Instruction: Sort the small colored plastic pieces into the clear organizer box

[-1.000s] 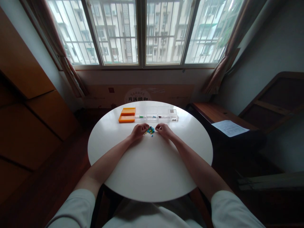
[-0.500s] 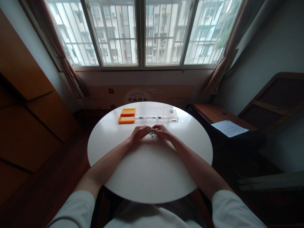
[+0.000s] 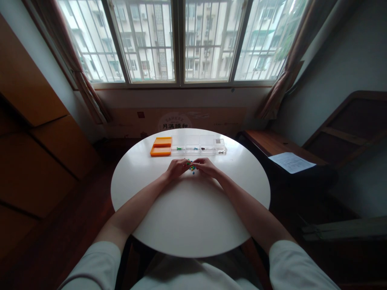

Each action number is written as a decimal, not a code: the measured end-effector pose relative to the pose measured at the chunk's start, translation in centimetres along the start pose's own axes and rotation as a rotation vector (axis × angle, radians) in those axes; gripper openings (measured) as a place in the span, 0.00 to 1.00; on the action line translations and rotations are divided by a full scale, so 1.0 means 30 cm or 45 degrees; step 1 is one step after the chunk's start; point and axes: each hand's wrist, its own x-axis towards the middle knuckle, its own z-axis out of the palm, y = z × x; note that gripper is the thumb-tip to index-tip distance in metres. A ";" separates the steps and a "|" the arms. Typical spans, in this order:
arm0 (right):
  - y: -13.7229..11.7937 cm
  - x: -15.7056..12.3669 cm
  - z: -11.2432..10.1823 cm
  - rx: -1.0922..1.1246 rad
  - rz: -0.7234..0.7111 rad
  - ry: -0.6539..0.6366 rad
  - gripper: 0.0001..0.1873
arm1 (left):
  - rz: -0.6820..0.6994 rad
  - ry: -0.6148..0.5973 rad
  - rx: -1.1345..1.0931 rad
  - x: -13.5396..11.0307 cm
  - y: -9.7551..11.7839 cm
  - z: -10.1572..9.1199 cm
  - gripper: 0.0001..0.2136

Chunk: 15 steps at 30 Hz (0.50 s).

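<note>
**Sorting small coloured pieces at a round white table**

Resting on the white table (image 3: 187, 213), both hands meet over a small heap of coloured pieces (image 3: 191, 167). The left hand (image 3: 176, 168) lies with its fingers curled inward, the tips drawn close to the heap; the right hand (image 3: 206, 166) mirrors it from the other side, fingers bent and nearly touching those of the left. The heap, blue, green and yellow, shows only in the narrow gap between the 2 hands. Whether either hand has a piece pinched between its fingertips cannot be told: the pieces are too small and partly hidden.

Just beyond the hands, toward the window (image 3: 181, 40), a clear compartment box (image 3: 199, 146) lies across the table. A few tiny pieces sit in its sections, a green one on the left, a bluish one further along and a dark one at the right end. An orange tray (image 3: 161, 147) touches the box's left end.

Off to the right, apart from the table, a sheet of paper (image 3: 290, 162) lies on a dark wooden bench (image 3: 266, 145).
</note>
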 end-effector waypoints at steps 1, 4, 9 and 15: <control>0.003 0.001 0.000 0.001 -0.002 -0.001 0.22 | -0.004 -0.001 -0.002 0.000 0.002 -0.002 0.15; 0.013 0.006 -0.002 -0.013 -0.002 -0.004 0.22 | -0.010 -0.010 -0.019 0.001 0.005 -0.005 0.14; 0.020 0.009 -0.002 -0.022 -0.026 -0.003 0.21 | -0.007 -0.008 -0.033 -0.001 0.005 -0.005 0.14; 0.019 0.008 0.001 0.018 -0.036 0.035 0.21 | -0.042 -0.007 -0.003 -0.003 0.011 -0.007 0.11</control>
